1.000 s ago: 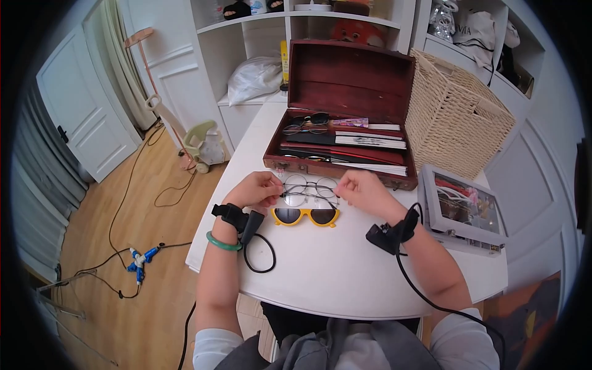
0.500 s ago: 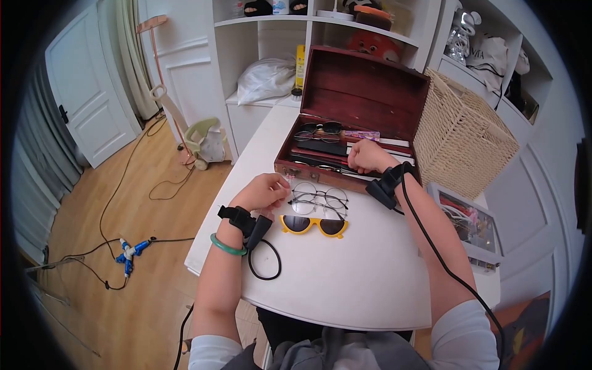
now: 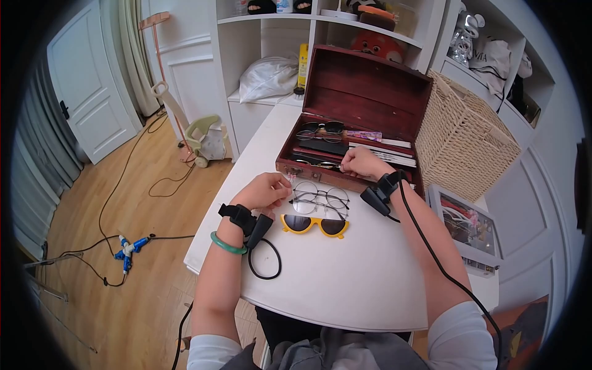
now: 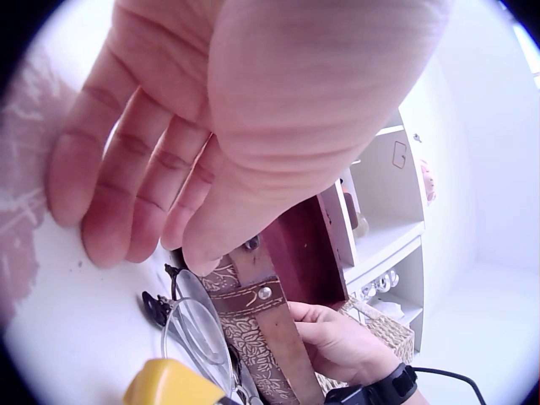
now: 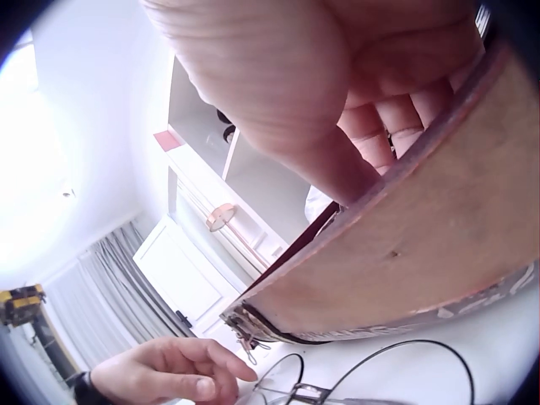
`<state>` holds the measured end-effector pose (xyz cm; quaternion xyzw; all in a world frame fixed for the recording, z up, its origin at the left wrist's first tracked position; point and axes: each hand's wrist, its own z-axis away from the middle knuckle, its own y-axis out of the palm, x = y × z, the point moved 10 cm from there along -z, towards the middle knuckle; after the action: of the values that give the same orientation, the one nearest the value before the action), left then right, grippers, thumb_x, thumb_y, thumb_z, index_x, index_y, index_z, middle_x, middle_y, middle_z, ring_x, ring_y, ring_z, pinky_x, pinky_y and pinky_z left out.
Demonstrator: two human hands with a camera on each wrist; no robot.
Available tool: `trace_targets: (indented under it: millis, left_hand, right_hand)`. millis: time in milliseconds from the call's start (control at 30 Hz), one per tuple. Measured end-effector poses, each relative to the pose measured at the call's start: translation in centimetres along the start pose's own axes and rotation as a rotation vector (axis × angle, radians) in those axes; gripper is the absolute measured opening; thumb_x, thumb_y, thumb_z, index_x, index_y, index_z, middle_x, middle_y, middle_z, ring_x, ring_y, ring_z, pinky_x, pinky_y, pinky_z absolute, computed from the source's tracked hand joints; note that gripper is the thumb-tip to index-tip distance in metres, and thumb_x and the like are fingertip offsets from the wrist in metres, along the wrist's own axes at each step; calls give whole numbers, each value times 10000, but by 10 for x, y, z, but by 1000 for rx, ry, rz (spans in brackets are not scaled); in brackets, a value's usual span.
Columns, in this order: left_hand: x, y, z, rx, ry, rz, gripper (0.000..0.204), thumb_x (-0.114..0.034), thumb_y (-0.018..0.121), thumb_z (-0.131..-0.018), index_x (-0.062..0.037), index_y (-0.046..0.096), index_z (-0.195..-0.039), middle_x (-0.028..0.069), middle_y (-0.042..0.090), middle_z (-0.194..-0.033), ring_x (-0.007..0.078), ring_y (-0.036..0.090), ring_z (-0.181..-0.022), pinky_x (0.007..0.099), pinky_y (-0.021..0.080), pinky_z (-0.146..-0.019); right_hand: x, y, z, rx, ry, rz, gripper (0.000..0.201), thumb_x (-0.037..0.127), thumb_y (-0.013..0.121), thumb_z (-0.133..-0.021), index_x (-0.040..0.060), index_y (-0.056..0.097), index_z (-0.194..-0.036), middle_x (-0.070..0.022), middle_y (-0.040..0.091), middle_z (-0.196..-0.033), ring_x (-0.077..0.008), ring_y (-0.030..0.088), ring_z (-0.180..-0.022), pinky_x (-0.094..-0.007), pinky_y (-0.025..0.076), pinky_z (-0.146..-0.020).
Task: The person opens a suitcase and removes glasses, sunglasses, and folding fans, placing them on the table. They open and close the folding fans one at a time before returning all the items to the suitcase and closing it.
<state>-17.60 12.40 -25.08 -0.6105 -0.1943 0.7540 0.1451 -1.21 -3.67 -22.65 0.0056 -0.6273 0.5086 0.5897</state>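
Observation:
The dark red box [image 3: 370, 184] stands with its lid raised, holding sunglasses [image 3: 331, 127], round glasses and folded fans [image 3: 383, 151]. My right hand [image 3: 367, 164] reaches over its front wall, fingertips down beside dark glasses [image 3: 317, 163]; the wall hides them in the right wrist view, so a grip cannot be made out. On the white table lie two pairs of thin-rimmed glasses [image 3: 320, 198] and, nearer me, yellow sunglasses [image 3: 315, 226]. Just left of the thin-rimmed pairs rests my left hand [image 3: 264, 191]; its fingers [image 4: 110, 211] are loosely bent and hold nothing.
A woven basket [image 3: 462, 135] stands right of the box. In front of it is a white case with a clear lid [image 3: 465, 222]. Black cables run from both wrists. White shelves [image 3: 265, 37] rise behind the table [image 3: 345, 277].
My right hand has left the thin-rimmed glasses, gone into the box, and shifted slightly left and down toward its front wall. My left hand has come off the glasses' left end.

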Motion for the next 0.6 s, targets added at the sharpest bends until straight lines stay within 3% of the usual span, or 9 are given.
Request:
trace_targets:
  millis: [133, 600]
  left_hand:
    - [0, 1, 1, 1, -12, 13, 179, -169, 592, -861, -35, 606, -979, 30, 574, -745, 108, 588, -626, 243, 497, -545]
    - [0, 1, 1, 13, -35, 15, 184, -176, 594, -863, -33, 601, -980, 33, 585, -755, 107, 587, -643, 244, 500, -560]
  right_hand:
    - [2, -1, 7, 3, 85, -114, 60, 94, 588, -835, 47, 606, -802, -45, 629, -753, -98, 582, -658, -235, 474, -571]
    - [6, 4, 23, 71, 196, -260, 186, 249, 629, -824, 64, 636, -814, 7, 610, -742, -63, 557, -665, -194, 436, -600]
